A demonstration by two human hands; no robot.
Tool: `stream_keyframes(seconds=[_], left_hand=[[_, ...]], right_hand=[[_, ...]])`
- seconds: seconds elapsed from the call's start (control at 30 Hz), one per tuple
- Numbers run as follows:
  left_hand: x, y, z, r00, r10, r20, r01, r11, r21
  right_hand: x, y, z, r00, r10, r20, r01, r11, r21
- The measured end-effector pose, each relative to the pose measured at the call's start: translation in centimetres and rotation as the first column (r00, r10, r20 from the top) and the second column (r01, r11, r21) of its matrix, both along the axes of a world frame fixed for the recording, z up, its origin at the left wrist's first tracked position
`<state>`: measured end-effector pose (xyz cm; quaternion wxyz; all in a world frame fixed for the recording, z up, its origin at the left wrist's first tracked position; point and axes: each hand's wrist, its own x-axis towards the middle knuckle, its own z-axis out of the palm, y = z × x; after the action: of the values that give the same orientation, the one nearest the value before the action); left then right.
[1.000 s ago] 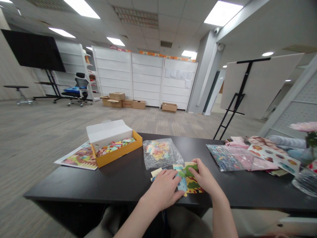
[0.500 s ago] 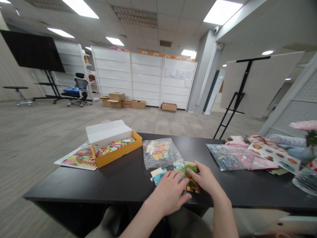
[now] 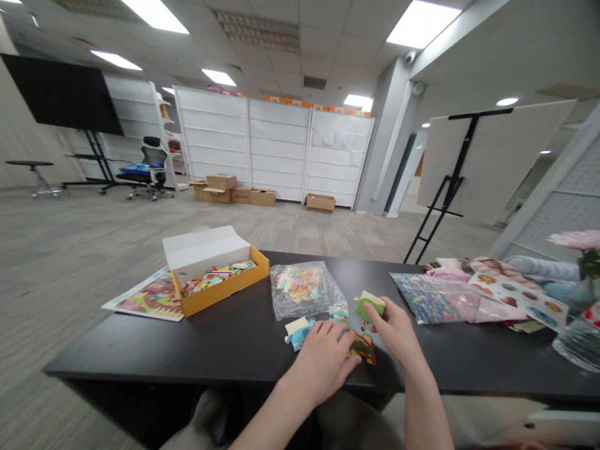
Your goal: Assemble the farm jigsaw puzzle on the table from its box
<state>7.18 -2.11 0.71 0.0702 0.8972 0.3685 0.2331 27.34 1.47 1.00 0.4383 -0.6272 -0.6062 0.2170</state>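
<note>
One black table (image 3: 154,350) spans your foreground. Your left hand (image 3: 322,357), palm down with fingers loosely spread, covers part of the tree-printed puzzle section (image 3: 368,350) and visibly grips nothing. Your right hand (image 3: 394,325), nearly closed, pinches the green jigsaw piece (image 3: 362,307) between thumb and fingers. Blue jigsaw pieces (image 3: 297,336) lie at ten o'clock from your left hand. Key relation: the tree-printed section sits at six o'clock from the green piece, nearer your left hand. The green piece's long axis appears to run nine to three o'clock; you cannot tell which end leads.
</note>
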Motion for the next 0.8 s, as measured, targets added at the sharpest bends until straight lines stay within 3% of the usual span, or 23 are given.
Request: stream_keyframes(seconds=[0.13, 0.27, 0.4, 0.57, 0.8], left_hand=[[-0.3, 0.5, -0.1, 1.000, 0.027, -0.001, -0.027, 1.000, 0.005], [-0.5, 0.6, -0.1, 0.997, 0.062, -0.054, -0.062, 0.998, -0.006], [-0.4, 0.5, -0.2, 0.990, 0.107, -0.093, -0.108, 0.994, -0.004], [0.1, 0.4, -0.1, 0.981, 0.164, -0.103, -0.164, 0.986, 0.016], [0.5, 0.5, -0.2, 0.975, 0.192, -0.115, -0.191, 0.981, 0.022]], right_hand=[[0.5, -0.3, 0.1, 0.979, 0.046, -0.199, -0.052, 0.998, -0.021], [1.3, -1.3, 0.1, 0.954, 0.161, -0.253, -0.214, 0.957, -0.197], [1.6, -1.9, -0.3, 0.959, 0.232, -0.162, -0.276, 0.894, -0.353], [1.4, -1.5, -0.7, 0.974, 0.221, 0.050, -0.197, 0.933, -0.302], [0.8, -1.7, -0.3, 0.929, 0.158, 0.334, -0.074, 0.965, -0.251]])
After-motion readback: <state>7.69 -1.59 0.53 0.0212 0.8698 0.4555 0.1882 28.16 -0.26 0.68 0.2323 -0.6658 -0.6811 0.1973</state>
